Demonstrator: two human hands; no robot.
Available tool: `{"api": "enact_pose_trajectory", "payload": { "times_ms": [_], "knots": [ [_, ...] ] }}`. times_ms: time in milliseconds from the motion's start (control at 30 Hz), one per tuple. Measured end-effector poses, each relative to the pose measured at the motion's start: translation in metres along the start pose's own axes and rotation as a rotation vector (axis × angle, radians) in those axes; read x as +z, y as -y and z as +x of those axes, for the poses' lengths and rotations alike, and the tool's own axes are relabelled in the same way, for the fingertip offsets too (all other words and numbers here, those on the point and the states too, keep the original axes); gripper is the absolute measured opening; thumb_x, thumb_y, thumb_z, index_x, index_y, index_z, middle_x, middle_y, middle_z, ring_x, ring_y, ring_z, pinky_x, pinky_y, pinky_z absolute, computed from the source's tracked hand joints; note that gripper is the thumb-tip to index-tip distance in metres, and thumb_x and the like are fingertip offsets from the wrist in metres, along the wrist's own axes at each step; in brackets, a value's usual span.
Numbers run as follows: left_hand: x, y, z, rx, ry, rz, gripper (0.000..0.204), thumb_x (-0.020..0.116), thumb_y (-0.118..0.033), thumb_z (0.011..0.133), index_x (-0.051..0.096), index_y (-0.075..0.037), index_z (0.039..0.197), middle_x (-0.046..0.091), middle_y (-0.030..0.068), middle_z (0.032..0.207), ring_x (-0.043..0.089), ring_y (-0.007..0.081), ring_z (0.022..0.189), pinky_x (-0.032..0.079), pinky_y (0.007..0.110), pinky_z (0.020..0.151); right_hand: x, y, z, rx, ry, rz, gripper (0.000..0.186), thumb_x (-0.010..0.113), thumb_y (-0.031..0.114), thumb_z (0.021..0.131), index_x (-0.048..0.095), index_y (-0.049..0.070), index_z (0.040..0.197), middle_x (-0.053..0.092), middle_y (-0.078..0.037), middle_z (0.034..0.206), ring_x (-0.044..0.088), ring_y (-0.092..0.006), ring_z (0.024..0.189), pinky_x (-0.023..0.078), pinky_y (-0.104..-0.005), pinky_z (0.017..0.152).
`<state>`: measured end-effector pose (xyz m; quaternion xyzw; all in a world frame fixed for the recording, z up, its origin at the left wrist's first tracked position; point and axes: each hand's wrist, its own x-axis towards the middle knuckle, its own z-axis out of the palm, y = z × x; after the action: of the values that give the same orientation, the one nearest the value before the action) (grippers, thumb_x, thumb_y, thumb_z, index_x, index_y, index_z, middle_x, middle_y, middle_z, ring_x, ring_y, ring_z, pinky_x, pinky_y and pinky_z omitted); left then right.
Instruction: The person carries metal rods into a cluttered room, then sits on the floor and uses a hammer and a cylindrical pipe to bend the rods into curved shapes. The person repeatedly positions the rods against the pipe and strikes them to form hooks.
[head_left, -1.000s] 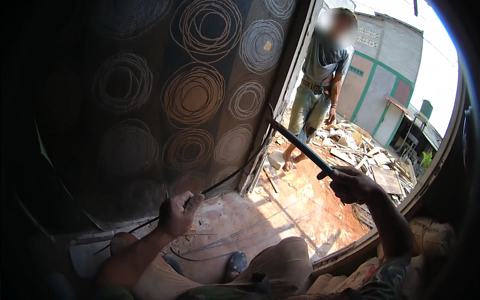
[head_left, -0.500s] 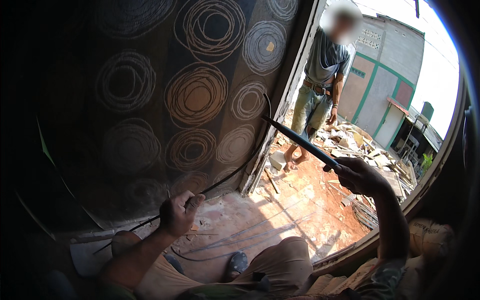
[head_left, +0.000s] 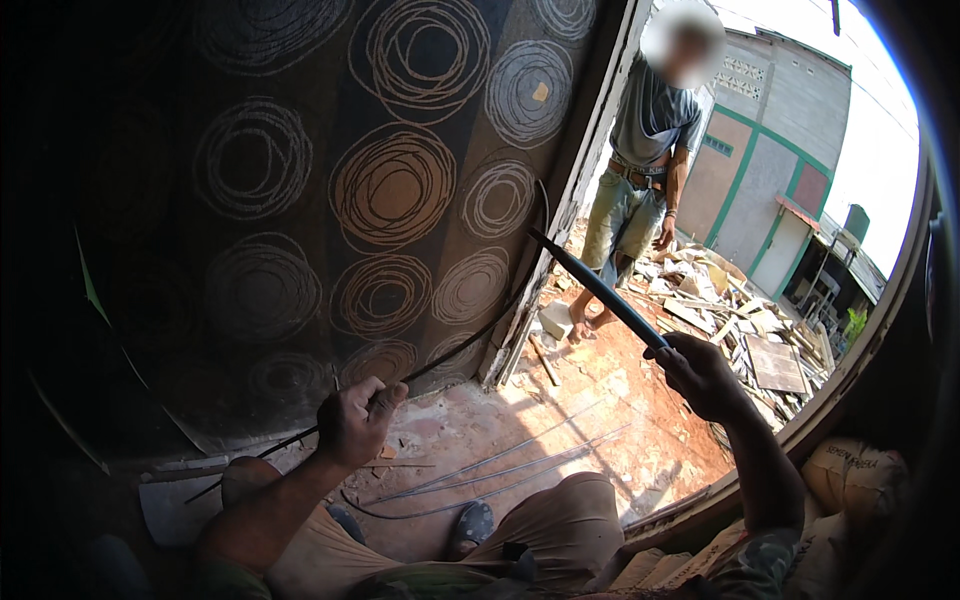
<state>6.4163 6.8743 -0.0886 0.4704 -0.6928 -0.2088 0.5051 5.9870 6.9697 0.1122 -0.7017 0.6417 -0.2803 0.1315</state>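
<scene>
My left hand is closed around a thin black rod that slants across in front of me. Beyond that fist the rod curves upward, its far end bending up beside the door frame; its other end pokes out low on the left. Raised at the right, my right hand grips the near end of a long blue-grey bar. The bar tapers to a dark, narrow far end, close to the rod's curved part; whether they touch I cannot tell.
Several thin metal rods lie on the floor between my feet and the doorway. Another person stands just outside, beside a rubble heap. A wall with circle patterns rises at left; sacks lie at lower right.
My right hand has shifted slightly left and down, tilting the bar a little more steeply. The rod's upper end has moved slightly right and up. My left hand has barely moved.
</scene>
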Motion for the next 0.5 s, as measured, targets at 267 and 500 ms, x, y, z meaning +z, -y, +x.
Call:
{"api": "enact_pose_trajectory", "payload": {
  "times_ms": [267, 500],
  "knots": [
    [-0.006, -0.009, 0.008, 0.010, -0.068, 0.041, 0.057, 0.067, -0.050, 0.108, 0.061, -0.004, 0.075, 0.052, 0.0078, 0.056, 0.050, 0.0152, 0.053, 0.040, 0.039, 0.053, 0.032, -0.002, -0.007, 0.016, -0.090, 0.125, 0.037, 0.057, 0.036, 0.112, 0.069, 0.002, 0.107, 0.054, 0.000, 0.071, 0.050, -0.0095, 0.064, 0.042, -0.0312, 0.060],
    [-0.023, -0.005, 0.018, 0.041, -0.134, 0.034, 0.055, 0.066, -0.051, 0.108, 0.065, -0.005, 0.078, 0.057, 0.0103, 0.056, 0.054, 0.0197, 0.050, 0.042, 0.040, 0.052, 0.090, 0.008, -0.013, -0.058, -0.198, 0.359, 0.035, 0.057, 0.036, 0.115, 0.066, 0.003, 0.106, 0.047, 0.005, 0.071, 0.042, -0.0049, 0.063, 0.036, -0.0274, 0.058]
  ]
}}
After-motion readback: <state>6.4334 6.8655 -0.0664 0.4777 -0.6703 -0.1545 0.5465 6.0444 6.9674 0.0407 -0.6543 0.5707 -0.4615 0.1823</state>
